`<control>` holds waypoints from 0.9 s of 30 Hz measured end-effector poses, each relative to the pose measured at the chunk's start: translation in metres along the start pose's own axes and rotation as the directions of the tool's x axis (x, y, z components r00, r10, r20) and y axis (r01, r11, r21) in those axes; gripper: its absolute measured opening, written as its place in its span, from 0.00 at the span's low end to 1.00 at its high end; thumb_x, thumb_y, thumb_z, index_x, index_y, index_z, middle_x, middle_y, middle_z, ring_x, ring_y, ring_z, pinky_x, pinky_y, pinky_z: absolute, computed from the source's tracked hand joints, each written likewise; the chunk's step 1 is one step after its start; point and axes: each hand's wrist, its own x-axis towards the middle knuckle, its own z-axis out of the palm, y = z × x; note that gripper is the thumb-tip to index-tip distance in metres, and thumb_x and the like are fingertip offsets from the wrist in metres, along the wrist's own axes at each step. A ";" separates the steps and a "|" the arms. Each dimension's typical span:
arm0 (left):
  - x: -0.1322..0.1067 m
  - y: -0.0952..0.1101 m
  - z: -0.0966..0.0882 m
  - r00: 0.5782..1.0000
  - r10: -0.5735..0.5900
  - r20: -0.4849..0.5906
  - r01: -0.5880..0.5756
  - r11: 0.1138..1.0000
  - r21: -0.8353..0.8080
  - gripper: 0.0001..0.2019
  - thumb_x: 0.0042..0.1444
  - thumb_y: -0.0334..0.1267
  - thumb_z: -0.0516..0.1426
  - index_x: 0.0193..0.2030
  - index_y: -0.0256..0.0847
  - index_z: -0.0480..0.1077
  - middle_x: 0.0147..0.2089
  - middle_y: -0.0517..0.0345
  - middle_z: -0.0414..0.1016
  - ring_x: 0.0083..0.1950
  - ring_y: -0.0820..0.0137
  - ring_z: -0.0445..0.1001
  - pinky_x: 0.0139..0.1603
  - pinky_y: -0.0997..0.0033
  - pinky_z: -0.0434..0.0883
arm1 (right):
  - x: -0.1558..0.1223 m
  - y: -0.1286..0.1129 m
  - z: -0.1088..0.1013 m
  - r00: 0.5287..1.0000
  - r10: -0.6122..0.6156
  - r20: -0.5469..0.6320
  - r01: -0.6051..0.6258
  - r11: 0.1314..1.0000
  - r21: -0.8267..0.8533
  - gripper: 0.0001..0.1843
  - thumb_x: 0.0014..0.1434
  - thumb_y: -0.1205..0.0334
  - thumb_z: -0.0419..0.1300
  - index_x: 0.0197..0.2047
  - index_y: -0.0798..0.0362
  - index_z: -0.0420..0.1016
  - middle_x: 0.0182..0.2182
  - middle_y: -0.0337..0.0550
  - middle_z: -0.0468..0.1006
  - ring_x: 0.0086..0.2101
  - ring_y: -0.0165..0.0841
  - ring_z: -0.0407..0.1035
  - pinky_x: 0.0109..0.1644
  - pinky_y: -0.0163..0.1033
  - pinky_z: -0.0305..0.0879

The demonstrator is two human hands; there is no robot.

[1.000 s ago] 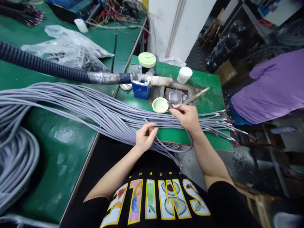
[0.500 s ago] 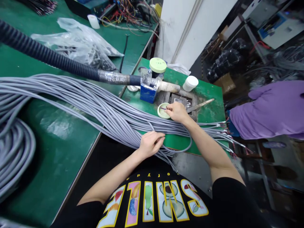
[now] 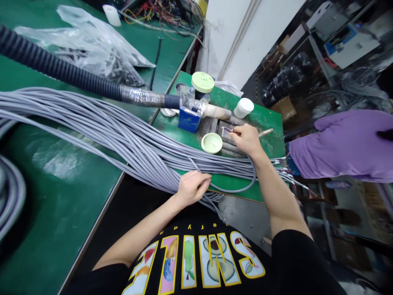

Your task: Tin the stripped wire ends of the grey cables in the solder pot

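Observation:
A thick bundle of grey cables [image 3: 123, 135] runs from the left across two green tables. My left hand [image 3: 192, 186] is closed on the bundle at the near edge of the small table. My right hand [image 3: 247, 139] pinches the stripped end of one grey cable [image 3: 242, 189] that loops back round my wrist, and holds that end over the small metal solder pot [image 3: 225, 132]. A pale green shallow dish [image 3: 211, 143] sits just left of that hand.
A black corrugated hose [image 3: 61, 76] ends at a blue block [image 3: 188, 119] by the pot. A green-lidded jar [image 3: 202, 84], a white jar [image 3: 243, 107] and a plastic bag of parts [image 3: 92, 53] stand behind. A person in purple [image 3: 340, 143] is at the right.
My right hand moved the cable end from the green dish to the right, over the solder pot. My left hand stayed on the bundle.

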 end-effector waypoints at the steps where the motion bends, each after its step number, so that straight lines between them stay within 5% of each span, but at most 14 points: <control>1: 0.000 0.000 0.000 1.000 0.001 -0.001 -0.001 1.000 -0.003 0.05 0.56 0.30 0.56 0.39 0.39 0.71 0.23 0.60 0.72 0.23 0.75 0.66 0.27 0.74 0.61 | 0.002 0.007 0.001 1.000 0.031 -0.002 -0.031 0.999 -0.018 0.15 0.54 0.58 0.55 0.24 0.55 0.77 0.21 0.44 0.73 0.28 0.34 0.63 0.31 0.38 0.48; 6: 0.000 -0.001 0.000 1.000 -0.007 0.005 0.007 1.000 -0.018 0.06 0.56 0.30 0.56 0.39 0.39 0.71 0.24 0.60 0.72 0.24 0.75 0.66 0.28 0.74 0.62 | 0.011 0.028 0.016 0.992 0.116 0.042 -0.111 0.988 -0.108 0.14 0.54 0.59 0.54 0.28 0.55 0.79 0.25 0.46 0.78 0.29 0.36 0.67 0.32 0.39 0.50; 15: -0.001 -0.001 0.000 1.000 0.008 0.007 -0.008 1.000 0.024 0.05 0.56 0.31 0.55 0.39 0.39 0.71 0.25 0.59 0.73 0.24 0.75 0.67 0.28 0.74 0.63 | 0.018 0.029 0.026 0.985 0.146 0.092 -0.126 0.973 -0.195 0.15 0.54 0.60 0.54 0.31 0.55 0.81 0.31 0.49 0.80 0.33 0.38 0.71 0.34 0.39 0.55; 27: -0.002 -0.002 0.000 1.000 0.017 -0.005 -0.017 1.000 0.015 0.07 0.55 0.30 0.56 0.40 0.39 0.70 0.25 0.59 0.74 0.24 0.74 0.67 0.28 0.74 0.63 | 0.021 0.032 0.027 0.982 0.167 0.092 -0.155 0.979 -0.129 0.13 0.53 0.58 0.55 0.29 0.55 0.80 0.28 0.47 0.80 0.32 0.37 0.70 0.33 0.38 0.55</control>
